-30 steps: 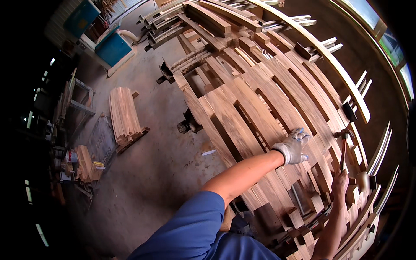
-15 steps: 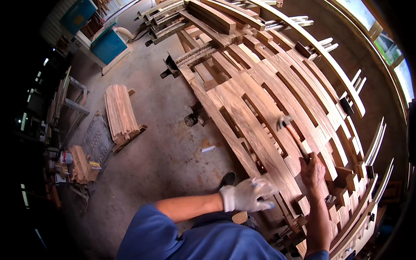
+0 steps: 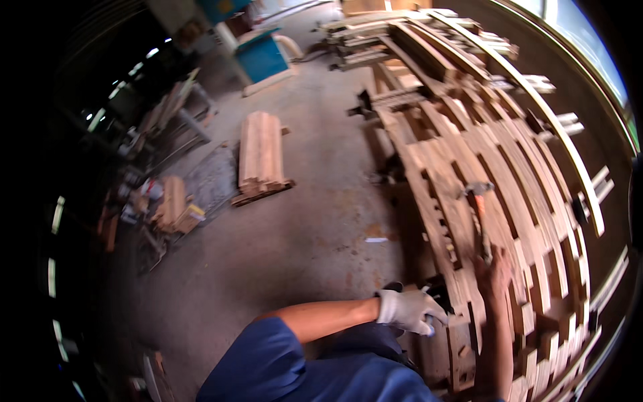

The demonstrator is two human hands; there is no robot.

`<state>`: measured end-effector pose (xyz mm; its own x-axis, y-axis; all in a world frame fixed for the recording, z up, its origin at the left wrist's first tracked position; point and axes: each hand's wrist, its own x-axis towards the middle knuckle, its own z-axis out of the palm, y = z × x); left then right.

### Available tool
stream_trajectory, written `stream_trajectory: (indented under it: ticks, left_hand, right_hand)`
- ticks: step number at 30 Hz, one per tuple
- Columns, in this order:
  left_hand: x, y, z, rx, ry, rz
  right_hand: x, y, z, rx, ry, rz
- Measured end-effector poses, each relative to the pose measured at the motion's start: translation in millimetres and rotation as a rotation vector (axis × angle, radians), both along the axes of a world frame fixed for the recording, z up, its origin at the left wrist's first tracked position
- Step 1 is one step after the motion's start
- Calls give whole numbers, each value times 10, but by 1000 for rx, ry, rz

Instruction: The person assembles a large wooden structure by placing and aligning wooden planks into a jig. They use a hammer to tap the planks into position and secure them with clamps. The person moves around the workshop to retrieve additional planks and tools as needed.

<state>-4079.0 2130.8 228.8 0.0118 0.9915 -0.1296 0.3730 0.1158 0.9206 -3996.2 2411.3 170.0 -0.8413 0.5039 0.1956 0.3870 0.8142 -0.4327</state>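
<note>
My right hand [image 3: 494,271] is closed around the handle of a claw hammer [image 3: 479,208]. The hammer's metal head points away from me, over a broad panel of slatted wooden boards [image 3: 445,171] with long gaps between them. By the panel's near left edge is my left hand [image 3: 407,311], in a pale work glove with bluish fingertips. Its fingers are bent but apart, and I see nothing held in them. They are close to the end of a wooden piece [image 3: 462,355]; blur hides whether they touch it.
A stack of wooden strips [image 3: 261,151] rests on the concrete floor [image 3: 321,201] to the left, with more wood pieces [image 3: 173,201] beside a grey sheet. A blue machine [image 3: 261,57] stands at the back. One long pale batten [image 3: 536,100] runs along the panel's far right side.
The view has turned left, so the panel and floor things appear farther right. My left hand has come closer to the wood's near edge. The hammer stays in my right hand.
</note>
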Motion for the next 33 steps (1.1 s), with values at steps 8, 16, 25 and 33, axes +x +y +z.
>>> stream_trajectory:
  ticks: [8,16,25,33]
  left_hand:
    - [156,42,3,4,63,89]
    - [907,159,137,-191,631,-83]
    - [1484,298,-536,-224,785,-405]
    - [1764,343,-1061,-128,859,-573]
  right_hand:
    - [1059,-1037,54,-152,58,105]
    - [1395,-1094,-583,-172,180,120]
    - [1759,-1022,-42,-344,287,-172]
    - [2134,-1791,16,-482,223,-365]
